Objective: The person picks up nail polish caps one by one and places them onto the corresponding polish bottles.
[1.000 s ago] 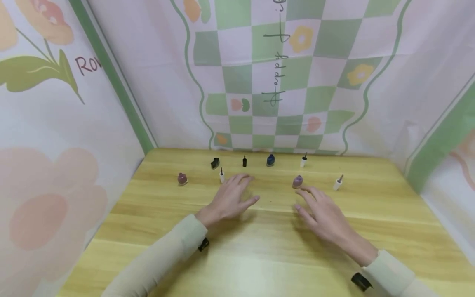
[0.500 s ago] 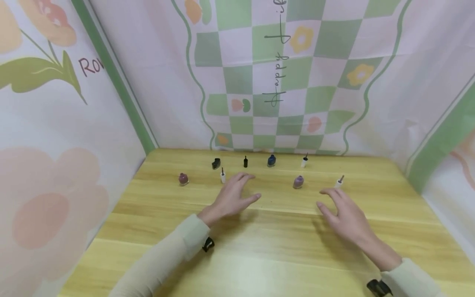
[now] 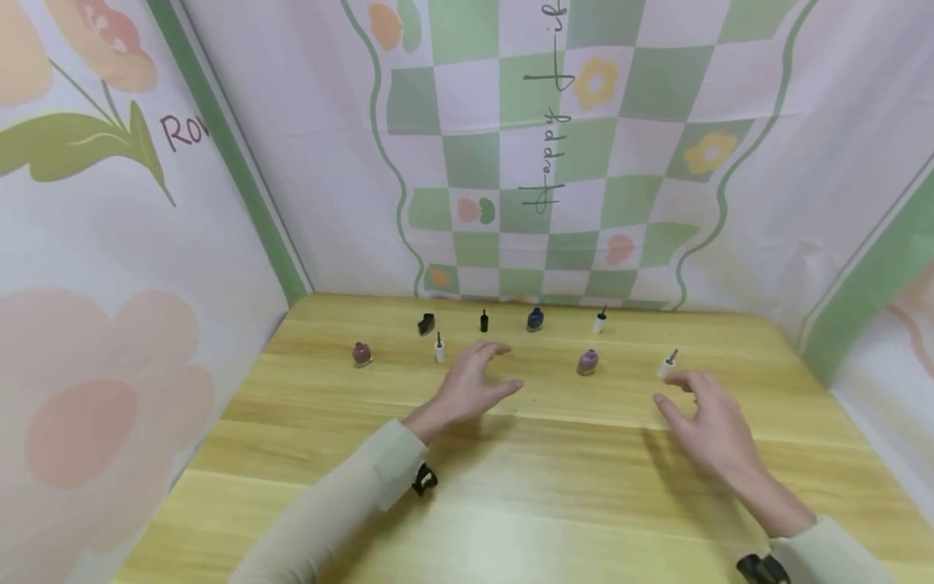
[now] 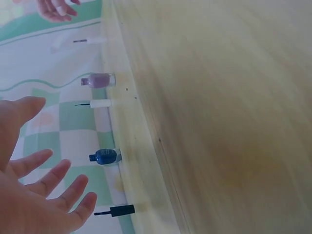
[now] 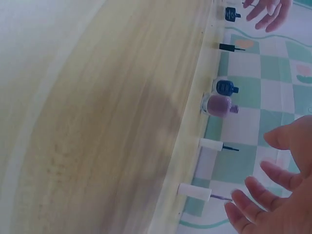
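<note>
My right hand [image 3: 713,426] hovers, fingers relaxed and spread, just in front of a white nail polish cap [image 3: 667,364] standing with its brush up. In the right wrist view the fingertips come near that cap's brush [image 5: 221,197]. My left hand [image 3: 470,385] hangs loosely over the table, holding nothing, right of another white brush cap [image 3: 439,349]. Uncapped bottles stand on the wood: a purple one [image 3: 587,362] between the hands, a blue one [image 3: 536,319] behind, a mauve one [image 3: 362,354] at the left and a black one [image 3: 426,324].
At the back of the wooden table [image 3: 525,503] stand a black brush cap [image 3: 484,322] and a white brush cap [image 3: 600,322]. A checkered cloth [image 3: 521,162] hangs right behind the table's far edge, with a floral curtain [image 3: 87,324] on the left side.
My right hand has moved rightward from beside the purple bottle to the rightmost white cap. The left hand has shifted slightly right. The bottles and caps stay where they stood.
</note>
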The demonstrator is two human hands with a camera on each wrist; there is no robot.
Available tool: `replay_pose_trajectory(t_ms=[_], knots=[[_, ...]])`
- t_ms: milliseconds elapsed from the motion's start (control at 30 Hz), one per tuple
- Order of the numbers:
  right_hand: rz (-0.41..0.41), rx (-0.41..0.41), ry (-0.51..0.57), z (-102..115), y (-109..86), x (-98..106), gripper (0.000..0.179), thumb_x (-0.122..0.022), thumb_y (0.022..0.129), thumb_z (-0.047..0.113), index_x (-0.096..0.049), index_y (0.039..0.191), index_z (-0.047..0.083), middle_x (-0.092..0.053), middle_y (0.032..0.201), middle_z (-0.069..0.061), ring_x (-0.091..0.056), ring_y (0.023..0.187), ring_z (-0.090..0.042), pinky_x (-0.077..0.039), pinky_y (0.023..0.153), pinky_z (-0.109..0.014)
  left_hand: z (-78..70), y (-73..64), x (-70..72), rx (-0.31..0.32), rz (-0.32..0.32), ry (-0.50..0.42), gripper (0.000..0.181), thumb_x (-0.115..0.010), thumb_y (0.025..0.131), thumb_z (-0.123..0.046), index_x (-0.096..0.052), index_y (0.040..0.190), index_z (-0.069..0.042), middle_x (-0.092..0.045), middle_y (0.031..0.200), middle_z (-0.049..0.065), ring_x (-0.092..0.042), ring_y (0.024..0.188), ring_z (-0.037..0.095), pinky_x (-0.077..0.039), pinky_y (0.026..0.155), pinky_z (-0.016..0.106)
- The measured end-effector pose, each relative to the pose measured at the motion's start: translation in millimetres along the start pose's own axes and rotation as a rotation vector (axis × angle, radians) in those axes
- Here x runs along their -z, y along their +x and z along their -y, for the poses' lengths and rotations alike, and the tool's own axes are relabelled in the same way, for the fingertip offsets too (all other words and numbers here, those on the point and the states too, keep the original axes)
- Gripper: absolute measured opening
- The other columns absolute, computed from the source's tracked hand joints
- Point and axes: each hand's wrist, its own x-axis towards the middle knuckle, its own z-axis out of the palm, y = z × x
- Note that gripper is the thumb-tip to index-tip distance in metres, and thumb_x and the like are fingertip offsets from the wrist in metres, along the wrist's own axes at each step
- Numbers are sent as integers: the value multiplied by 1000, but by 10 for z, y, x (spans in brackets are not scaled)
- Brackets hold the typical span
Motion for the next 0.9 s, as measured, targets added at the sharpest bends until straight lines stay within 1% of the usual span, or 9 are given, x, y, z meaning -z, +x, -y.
replay_pose_trajectory(t_ms=[200, 400, 600, 667, 733, 900], knots=[[-20, -58, 28, -101, 54, 23, 49, -63, 103, 26, -50, 132, -11, -49, 131, -37, -47, 118, -55, -41, 89, -73, -49, 79, -37, 31, 1, -83, 60, -77, 93, -31, -54, 143, -8, -57, 144, 8, -55, 130, 33, -49, 107, 43], [-35, -146, 50, -178, 122, 9, 59, -65, 101, 26, -42, 136, -17, -44, 132, -41, -42, 120, -58, -38, 92, -74, -71, 157, -84, 56, 15, -140, 62, -77, 93, -32, -53, 144, -6, -57, 143, 10, -55, 129, 33, -49, 106, 42], [-59, -197, 88, -209, 153, 5, 62, -65, 101, 27, -39, 136, -17, -43, 130, -40, -43, 119, -57, -41, 91, -70, -91, 238, -139, 119, 30, -207, 63, -79, 92, -32, -53, 144, -8, -58, 143, 8, -55, 129, 33, -50, 104, 43], [-56, -205, 102, -228, 161, 7, 64, -64, 101, 28, -38, 137, -18, -42, 131, -40, -43, 119, -57, -41, 90, -69, -104, 261, -162, 130, 35, -216, 63, -79, 92, -32, -53, 144, -9, -58, 143, 8, -56, 129, 32, -51, 104, 43], [-35, -222, 118, -251, 176, 12, 68, -63, 102, 31, -35, 140, -18, -41, 133, -41, -42, 121, -58, -41, 91, -70, -124, 280, -186, 135, 41, -227, 63, -79, 91, -32, -54, 144, -10, -58, 144, 8, -56, 129, 32, -51, 104, 43], [22, -270, 146, -326, 231, 13, 77, -61, 103, 37, -29, 146, -18, -39, 141, -43, -41, 126, -60, -39, 98, -73, -165, 327, -260, 157, 53, -265, 64, -80, 90, -34, -54, 144, -10, -58, 143, 9, -56, 128, 32, -51, 103, 43]])
